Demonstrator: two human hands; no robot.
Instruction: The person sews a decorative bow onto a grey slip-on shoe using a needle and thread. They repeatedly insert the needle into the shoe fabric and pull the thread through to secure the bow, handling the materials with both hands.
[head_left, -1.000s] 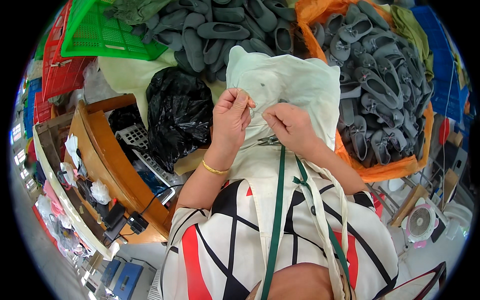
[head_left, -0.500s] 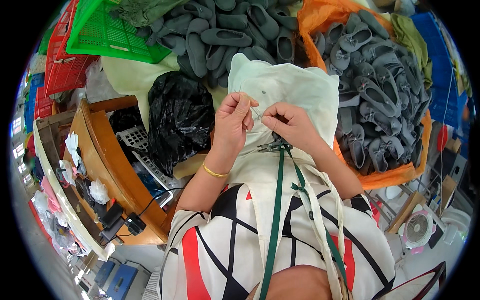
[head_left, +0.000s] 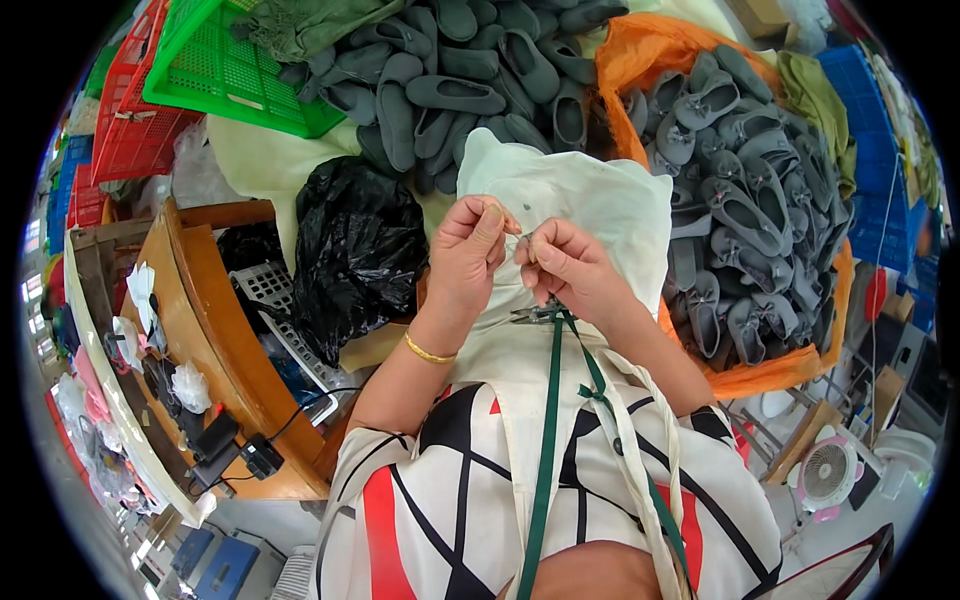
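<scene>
Both hands are raised close together over the pale cloth on my lap. My left hand, with a gold bangle on its wrist, is closed in a pinch of thumb and forefinger. Just to its right, the thumb and forefinger of my right hand are pressed together too. Whatever lies between the fingertips is too thin and small to make out. Below the right hand, small dark snips hang on a green ribbon against my apron, partly covered by the hand.
Grey slip-on shoes lie heaped ahead. More, with bows, fill an orange sack at the right. At the left are a black plastic bag, a wooden drawer unit and a green crate. A fan stands lower right.
My right hand has turned and its fingers have curled more, its fingertips drawing in beside the left. The left hand keeps its pinch. The view has shifted slightly.
</scene>
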